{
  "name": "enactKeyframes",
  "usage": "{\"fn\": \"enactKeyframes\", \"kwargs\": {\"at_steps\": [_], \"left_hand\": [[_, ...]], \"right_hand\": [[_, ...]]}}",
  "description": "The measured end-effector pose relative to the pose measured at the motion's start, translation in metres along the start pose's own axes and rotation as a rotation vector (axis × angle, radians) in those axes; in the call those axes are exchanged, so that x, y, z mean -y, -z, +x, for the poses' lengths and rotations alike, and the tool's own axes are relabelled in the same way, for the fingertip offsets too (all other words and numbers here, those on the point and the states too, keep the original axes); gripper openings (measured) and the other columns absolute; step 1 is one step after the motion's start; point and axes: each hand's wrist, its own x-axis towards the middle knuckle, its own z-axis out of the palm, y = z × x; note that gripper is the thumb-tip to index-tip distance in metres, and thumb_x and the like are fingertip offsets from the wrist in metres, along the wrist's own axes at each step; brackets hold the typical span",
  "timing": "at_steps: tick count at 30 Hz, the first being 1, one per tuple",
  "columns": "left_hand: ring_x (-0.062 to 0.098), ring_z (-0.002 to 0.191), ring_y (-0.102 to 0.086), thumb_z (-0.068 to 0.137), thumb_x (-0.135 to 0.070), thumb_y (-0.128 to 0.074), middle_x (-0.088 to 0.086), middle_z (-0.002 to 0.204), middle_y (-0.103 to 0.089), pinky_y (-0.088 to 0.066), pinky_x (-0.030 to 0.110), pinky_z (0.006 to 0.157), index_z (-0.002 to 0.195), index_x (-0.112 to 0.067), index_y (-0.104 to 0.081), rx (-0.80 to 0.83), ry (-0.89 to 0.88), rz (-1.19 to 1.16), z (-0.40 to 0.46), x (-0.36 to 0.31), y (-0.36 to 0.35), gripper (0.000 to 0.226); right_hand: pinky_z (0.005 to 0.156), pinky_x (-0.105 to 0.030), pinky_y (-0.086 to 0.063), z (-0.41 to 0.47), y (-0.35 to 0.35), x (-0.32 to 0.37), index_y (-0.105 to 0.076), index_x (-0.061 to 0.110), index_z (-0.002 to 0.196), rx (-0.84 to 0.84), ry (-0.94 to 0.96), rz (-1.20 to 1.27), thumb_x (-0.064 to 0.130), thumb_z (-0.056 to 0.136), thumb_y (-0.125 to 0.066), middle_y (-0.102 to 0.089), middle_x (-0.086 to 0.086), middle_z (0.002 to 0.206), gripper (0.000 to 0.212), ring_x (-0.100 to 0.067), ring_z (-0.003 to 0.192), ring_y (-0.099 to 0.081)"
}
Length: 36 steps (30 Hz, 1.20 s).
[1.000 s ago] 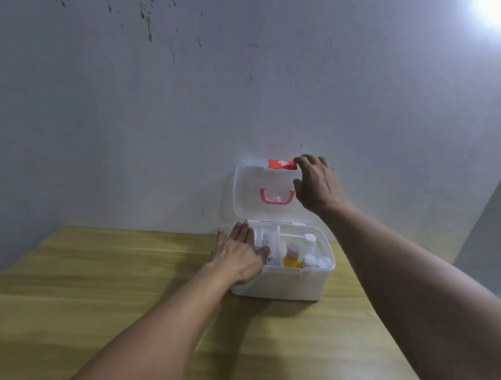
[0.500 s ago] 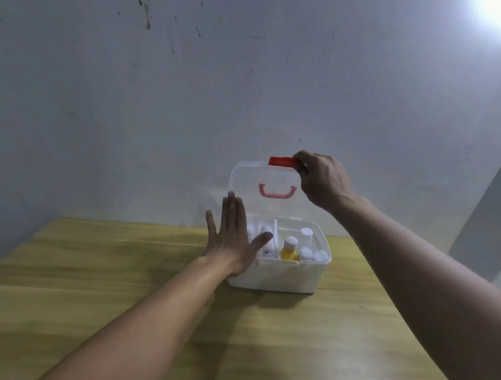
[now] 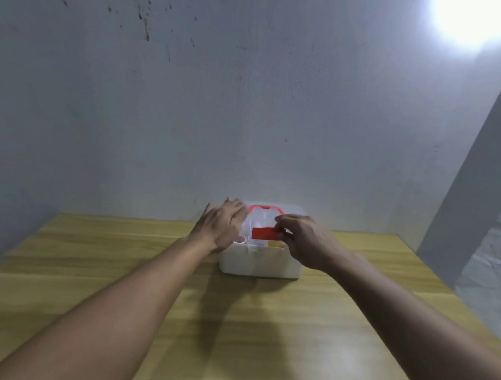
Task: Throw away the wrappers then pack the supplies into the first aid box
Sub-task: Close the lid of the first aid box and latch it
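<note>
The white first aid box (image 3: 260,264) stands on the wooden table (image 3: 89,267) near the wall. Its clear lid (image 3: 263,220) lies nearly flat over the box, with a red handle (image 3: 267,208) on top and a red latch (image 3: 265,233) at the front edge. My right hand (image 3: 308,241) pinches the right end of that latch. My left hand (image 3: 221,225) rests flat on the lid's left side, fingers spread. Through the lid I see blurred supplies, among them a yellow bottle (image 3: 275,244) and a pinkish cap (image 3: 239,241).
A grey stained wall (image 3: 249,100) rises right behind the box. The table's right edge (image 3: 432,279) drops to a grey floor beside a slanted pale panel (image 3: 481,176). Strong light glares at the top right.
The lid has swung down from upright to nearly flat over the box, led by my right hand on the latch. My left hand has moved from the box's left rim onto the lid.
</note>
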Motion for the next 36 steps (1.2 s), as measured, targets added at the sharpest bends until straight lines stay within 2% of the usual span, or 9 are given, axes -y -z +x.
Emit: {"fn": "enactKeyframes", "kwargs": {"at_steps": [4,9,12,14,16,17,19,28,36], "left_hand": [[0.016,0.151,-0.013,0.103,-0.035,-0.031,0.002,0.160,-0.027,-0.012,0.046,0.122,0.147,-0.012,-0.038,0.076,0.006,0.083,-0.004,0.002,-0.008,0.051],[0.013,0.151,-0.009,0.089,-0.058,-0.052,-0.001,0.162,-0.021,-0.013,0.049,0.121,0.152,-0.014,-0.029,0.040,0.008,0.191,-0.007,0.005,-0.016,0.080],[0.014,0.151,-0.010,0.074,-0.068,-0.064,-0.001,0.162,-0.022,-0.016,0.047,0.121,0.152,-0.014,-0.029,0.025,-0.010,0.236,-0.008,0.006,-0.018,0.101],[0.015,0.151,-0.011,0.068,-0.067,-0.070,-0.001,0.161,-0.023,-0.016,0.046,0.120,0.152,-0.014,-0.028,0.024,-0.025,0.270,-0.008,0.008,-0.019,0.108],[0.015,0.151,-0.012,0.067,-0.062,-0.074,0.000,0.161,-0.024,-0.016,0.045,0.121,0.151,-0.013,-0.029,0.011,-0.036,0.298,-0.007,0.010,-0.020,0.108],[0.015,0.151,-0.013,0.067,-0.060,-0.075,0.000,0.161,-0.025,-0.017,0.046,0.121,0.151,-0.014,-0.029,0.001,-0.038,0.308,-0.007,0.011,-0.022,0.107],[0.015,0.151,-0.013,0.066,-0.058,-0.077,-0.001,0.161,-0.026,-0.018,0.047,0.120,0.151,-0.014,-0.030,-0.020,-0.036,0.320,-0.006,0.012,-0.024,0.106],[0.018,0.150,-0.019,0.066,-0.049,-0.083,0.002,0.158,-0.031,-0.027,0.039,0.119,0.150,-0.012,-0.034,-0.079,-0.032,0.274,-0.006,0.013,-0.031,0.104],[0.016,0.149,-0.020,0.065,-0.049,-0.083,0.001,0.159,-0.030,-0.030,0.036,0.117,0.150,-0.014,-0.033,-0.084,-0.023,0.279,-0.008,0.012,-0.032,0.104]], "right_hand": [[0.101,-0.035,-0.045,-0.013,-0.008,0.000,-0.070,0.016,0.110,0.013,0.021,0.012,0.023,0.092,-0.059,-0.059,-0.002,0.134,0.022,-0.021,0.125,-0.052],[0.114,-0.038,-0.030,-0.020,-0.008,-0.002,-0.070,0.024,0.103,0.128,0.004,0.042,0.038,0.078,-0.065,-0.040,-0.002,0.151,0.030,-0.017,0.141,-0.032],[0.101,-0.036,-0.043,-0.021,-0.007,-0.003,-0.064,0.023,0.111,0.080,-0.025,0.053,0.039,0.082,-0.064,-0.046,0.002,0.147,0.033,-0.019,0.134,-0.043],[0.089,-0.034,-0.046,-0.021,-0.011,-0.006,-0.052,0.021,0.125,0.042,-0.035,-0.004,0.038,0.083,-0.067,-0.052,0.001,0.141,0.048,-0.023,0.123,-0.051],[0.099,-0.034,-0.041,-0.021,-0.018,-0.009,-0.041,0.018,0.137,0.026,-0.046,-0.043,0.038,0.082,-0.070,-0.047,-0.003,0.145,0.066,-0.024,0.131,-0.045],[0.109,-0.036,-0.033,-0.022,-0.023,-0.011,-0.036,0.017,0.142,0.021,-0.052,-0.066,0.039,0.082,-0.069,-0.042,-0.004,0.149,0.072,-0.023,0.138,-0.036],[0.117,-0.043,-0.021,-0.024,-0.030,-0.013,-0.028,0.016,0.147,0.005,-0.084,-0.112,0.044,0.083,-0.066,-0.032,-0.003,0.155,0.079,-0.022,0.145,-0.022],[0.113,-0.035,-0.029,-0.024,-0.046,-0.020,-0.033,0.014,0.146,-0.084,-0.089,-0.077,0.042,0.084,-0.067,-0.033,-0.003,0.154,0.076,-0.021,0.145,-0.021],[0.107,-0.036,-0.038,-0.024,-0.044,-0.022,-0.036,0.017,0.145,-0.097,-0.078,-0.116,0.046,0.082,-0.068,-0.037,-0.001,0.152,0.076,-0.020,0.143,-0.028]]}}
